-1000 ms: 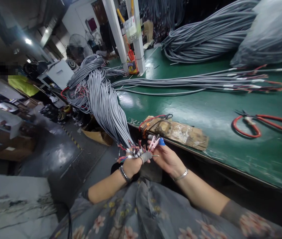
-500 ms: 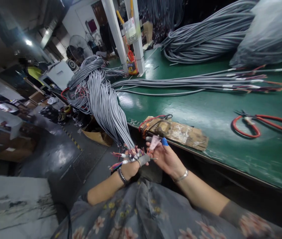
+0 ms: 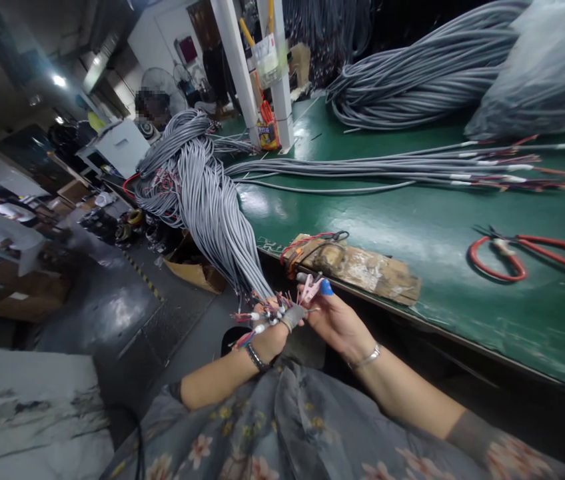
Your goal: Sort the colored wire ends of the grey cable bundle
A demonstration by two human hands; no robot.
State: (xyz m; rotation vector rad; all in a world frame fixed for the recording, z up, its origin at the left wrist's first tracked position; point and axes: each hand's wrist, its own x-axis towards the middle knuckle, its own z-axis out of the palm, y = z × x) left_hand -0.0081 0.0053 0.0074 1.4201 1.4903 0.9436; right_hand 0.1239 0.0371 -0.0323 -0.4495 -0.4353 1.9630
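A thick bundle of grey cables (image 3: 212,213) hangs off the left end of the green table (image 3: 412,220) down to my lap. My left hand (image 3: 272,330) is closed around the bundle's stripped ends, where red, white and coloured wires stick out; its thumb wears a grey cot. My right hand (image 3: 335,320) sits just to the right, palm up, pinching small pink parts (image 3: 310,288) at the wire ends; one fingertip wears a blue cot.
A worn wooden block (image 3: 357,265) with a small tool and red wire lies at the table edge. Red-handled scissors (image 3: 517,257) lie to the right. More grey cables (image 3: 412,167) cross the table, coils and a plastic bag behind. Other people work at far left.
My hands stayed at the wire ends with small shifts; the left wrist turned slightly and the pink parts in my right fingers were re-angled. The view moved a little.
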